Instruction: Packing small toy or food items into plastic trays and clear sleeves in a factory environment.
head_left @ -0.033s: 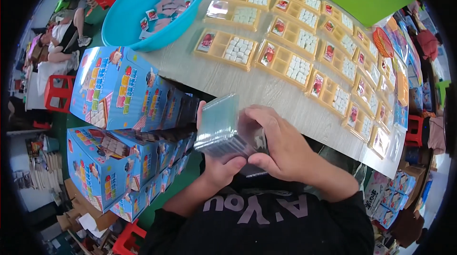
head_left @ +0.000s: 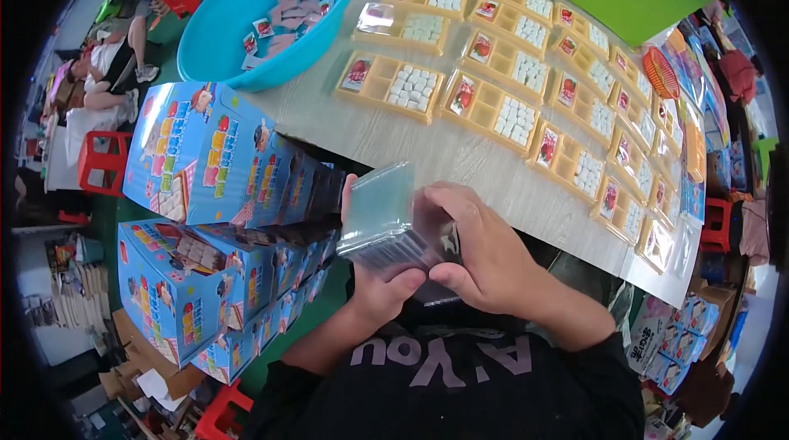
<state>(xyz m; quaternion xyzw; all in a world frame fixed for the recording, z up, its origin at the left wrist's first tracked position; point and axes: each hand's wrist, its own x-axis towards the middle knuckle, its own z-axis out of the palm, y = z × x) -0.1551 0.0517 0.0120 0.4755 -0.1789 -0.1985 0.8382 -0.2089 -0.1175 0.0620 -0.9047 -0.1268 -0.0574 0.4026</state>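
Between my two hands is a stack of thin clear plastic covers [head_left: 378,214], held in front of my chest at the table's near edge. My left hand [head_left: 382,296] wraps it from below and the left, thumb toward the near end. From the right, my right hand [head_left: 489,259] closes round the same stack, its thumb close to the left thumb. Beyond, on the table, a yellow plastic tray [head_left: 370,93] contains white marshmallow-like pieces and a red strawberry-printed packet. Several similar trays stand in rows; some show a glossy clear cover.
A blue basin [head_left: 329,46] with small packets stands at the table's far left. Blue printed cartons [head_left: 197,161] are piled close to my left arm. A red basket [head_left: 660,73] sits at the far right. Red stools [head_left: 103,162] and a seated person are at left.
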